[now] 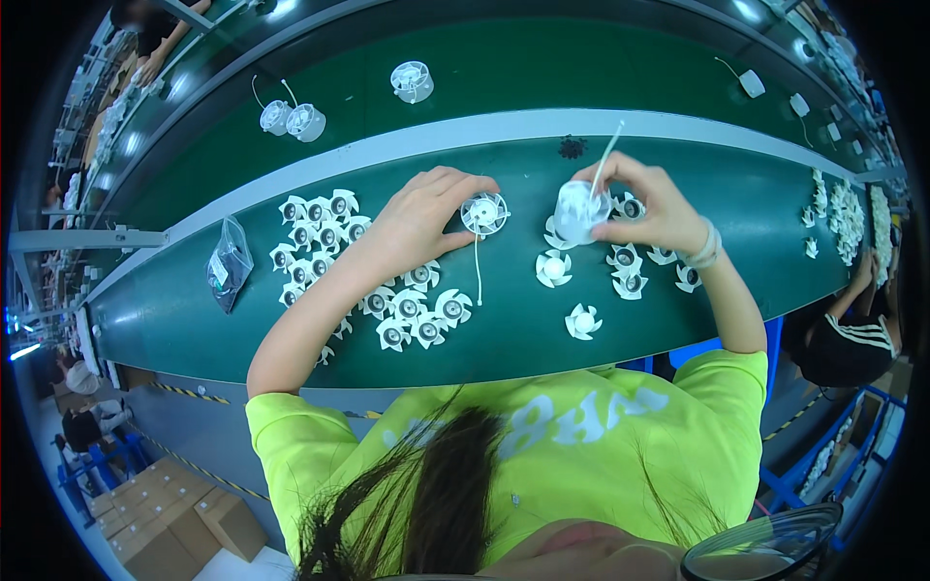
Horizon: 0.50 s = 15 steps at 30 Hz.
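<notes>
My left hand (421, 218) is closed round the side of a white round fan housing (486, 213), its thumb and fingers curved about it. A thin white wire hangs from that housing toward me. In my right hand (659, 208) is a second white fan housing (579, 215), blurred and pinched between thumb and fingers, its wire (606, 160) pointing up and away. White fan impellers (427, 329) lie in a group beside and below my left forearm. A few more impellers (625, 259) sit under and near my right hand, and two, one of them the nearest impeller (583, 321), lie face-down between my arms.
A clear bag (229, 266) of dark parts lies at the left. Small black pieces (573, 147) are heaped at the bench's far side. Beyond a pale rail (436, 133), a green belt carries fan housings (412, 82). White parts (846, 221) are piled far right, near another person (852, 339).
</notes>
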Motion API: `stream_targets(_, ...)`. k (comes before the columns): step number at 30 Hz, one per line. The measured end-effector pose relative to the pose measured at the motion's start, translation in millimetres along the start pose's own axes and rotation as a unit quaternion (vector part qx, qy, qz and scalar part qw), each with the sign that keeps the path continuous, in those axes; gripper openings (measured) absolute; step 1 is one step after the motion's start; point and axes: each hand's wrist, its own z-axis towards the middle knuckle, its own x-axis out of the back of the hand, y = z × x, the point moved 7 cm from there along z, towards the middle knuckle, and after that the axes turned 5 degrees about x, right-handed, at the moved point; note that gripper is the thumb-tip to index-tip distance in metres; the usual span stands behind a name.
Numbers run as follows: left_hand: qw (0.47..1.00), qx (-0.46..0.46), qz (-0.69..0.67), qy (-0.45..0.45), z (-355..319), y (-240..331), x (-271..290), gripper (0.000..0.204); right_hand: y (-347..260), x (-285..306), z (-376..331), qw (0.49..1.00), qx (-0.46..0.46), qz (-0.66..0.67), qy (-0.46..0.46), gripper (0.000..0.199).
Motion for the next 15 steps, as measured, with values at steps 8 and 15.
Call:
stream_targets(8, 0.933, -0.059, 0.261, 0.241, 31, -2, 47, 0.056, -3, -33, 7, 0.983, 0.036, -0.179, -0.034, 0.041)
stream_targets(15, 0.966, -0.116, 0.128, 0.195, 35, 55, 30, 0.051, -4, -24, 15, 0.976, 0.042, -0.213, -0.031, 0.045)
